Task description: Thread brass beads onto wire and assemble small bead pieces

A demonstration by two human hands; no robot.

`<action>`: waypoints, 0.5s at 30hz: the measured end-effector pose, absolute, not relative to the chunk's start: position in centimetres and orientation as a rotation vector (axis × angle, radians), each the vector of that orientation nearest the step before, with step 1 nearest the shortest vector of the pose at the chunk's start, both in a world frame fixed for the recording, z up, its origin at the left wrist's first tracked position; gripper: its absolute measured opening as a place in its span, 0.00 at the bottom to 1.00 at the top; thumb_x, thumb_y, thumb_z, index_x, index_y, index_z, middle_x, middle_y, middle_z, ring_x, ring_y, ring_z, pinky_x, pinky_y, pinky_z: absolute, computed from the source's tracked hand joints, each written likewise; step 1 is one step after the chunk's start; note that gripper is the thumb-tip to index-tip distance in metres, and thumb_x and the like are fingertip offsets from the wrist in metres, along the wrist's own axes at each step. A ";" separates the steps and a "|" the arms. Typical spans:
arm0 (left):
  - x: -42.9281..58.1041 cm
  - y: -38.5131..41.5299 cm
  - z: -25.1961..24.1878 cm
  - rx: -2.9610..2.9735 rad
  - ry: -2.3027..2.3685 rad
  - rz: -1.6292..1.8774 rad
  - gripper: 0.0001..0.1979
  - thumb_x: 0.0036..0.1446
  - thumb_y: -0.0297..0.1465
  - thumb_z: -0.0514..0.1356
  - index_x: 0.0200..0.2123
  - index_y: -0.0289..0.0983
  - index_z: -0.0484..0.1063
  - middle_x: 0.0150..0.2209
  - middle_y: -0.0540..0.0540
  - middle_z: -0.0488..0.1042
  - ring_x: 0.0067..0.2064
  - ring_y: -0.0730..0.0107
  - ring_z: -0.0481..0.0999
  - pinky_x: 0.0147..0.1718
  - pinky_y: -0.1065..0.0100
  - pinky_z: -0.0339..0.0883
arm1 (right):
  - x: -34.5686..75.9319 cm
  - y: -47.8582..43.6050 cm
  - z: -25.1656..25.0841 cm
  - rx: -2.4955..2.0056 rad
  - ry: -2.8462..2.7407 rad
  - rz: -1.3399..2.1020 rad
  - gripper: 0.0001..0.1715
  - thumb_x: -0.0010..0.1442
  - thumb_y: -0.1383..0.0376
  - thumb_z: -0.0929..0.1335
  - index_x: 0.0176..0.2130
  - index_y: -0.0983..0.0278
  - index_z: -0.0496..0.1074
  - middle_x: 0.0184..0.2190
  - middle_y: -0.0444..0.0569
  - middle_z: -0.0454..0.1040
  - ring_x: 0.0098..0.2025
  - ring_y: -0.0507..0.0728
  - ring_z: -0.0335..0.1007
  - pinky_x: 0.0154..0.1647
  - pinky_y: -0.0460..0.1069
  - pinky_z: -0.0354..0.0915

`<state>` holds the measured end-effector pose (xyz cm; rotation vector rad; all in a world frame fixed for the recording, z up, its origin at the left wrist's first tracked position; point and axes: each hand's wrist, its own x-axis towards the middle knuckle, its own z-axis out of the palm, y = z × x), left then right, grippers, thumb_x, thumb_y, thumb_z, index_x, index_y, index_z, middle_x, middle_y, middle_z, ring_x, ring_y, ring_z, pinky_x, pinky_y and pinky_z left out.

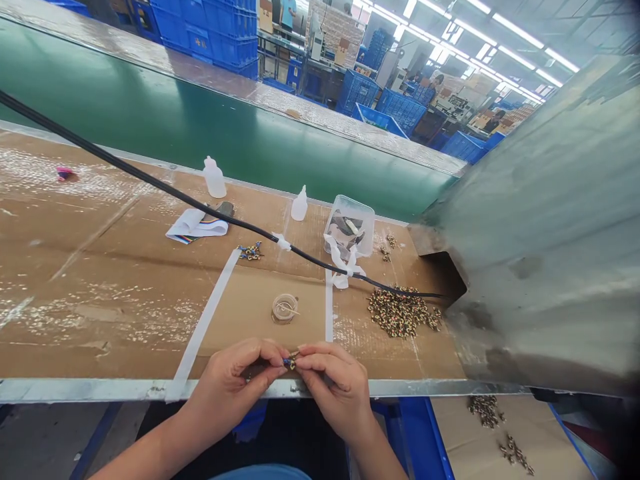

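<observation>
I've got the bare left hand [245, 373] and right hand [334, 375] pinching a tiny blue-and-gold metallic-looking piece [291, 362] from both sides, presumably for steadiness, at the near edge of the brown cardboard-covered bench [125, 283].

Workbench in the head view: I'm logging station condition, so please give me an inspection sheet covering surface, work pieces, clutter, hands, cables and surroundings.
Surface: cardboard covering, with pale, worn-looking patches; white tape strips on it.
Work pieces: small blue-and-gold piece in hand; large pile of small parts at right; small cluster farther back; round clear container beyond the hands.
Clutter: larger white bottle, smaller white bottle, folded white strip, clear box with contents, pink item.
Hands: left hand and right hand pinch the piece at their fingertips.
Cables: black cable slants across the bench to an opening in the metal panel.
Surroundings: green surface beyond the bench; stacked blue crates farther off.
</observation>
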<state>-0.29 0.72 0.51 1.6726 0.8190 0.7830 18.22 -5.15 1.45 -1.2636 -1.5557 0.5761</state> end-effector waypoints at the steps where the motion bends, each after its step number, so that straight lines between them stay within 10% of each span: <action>1: -0.3 0.7 0.5 1.671 0.817 0.782 0.04 0.58 0.26 0.59 0.33 0.39 0.73 0.36 0.49 0.78 0.40 0.71 0.78 0.41 0.73 0.72 | 18.2 -5.1 1.5 -1.264 -1.556 0.574 0.10 0.58 0.73 0.69 0.37 0.60 0.78 0.36 0.49 0.80 0.40 0.53 0.77 0.42 0.45 0.73; 15: -0.2 0.8 1.0 1.664 0.808 0.795 0.04 0.58 0.26 0.58 0.31 0.38 0.72 0.35 0.48 0.79 0.39 0.70 0.79 0.39 0.73 0.74 | 18.3 -5.3 1.1 -1.302 -1.532 0.619 0.11 0.58 0.73 0.70 0.38 0.59 0.77 0.37 0.46 0.79 0.42 0.52 0.76 0.44 0.45 0.71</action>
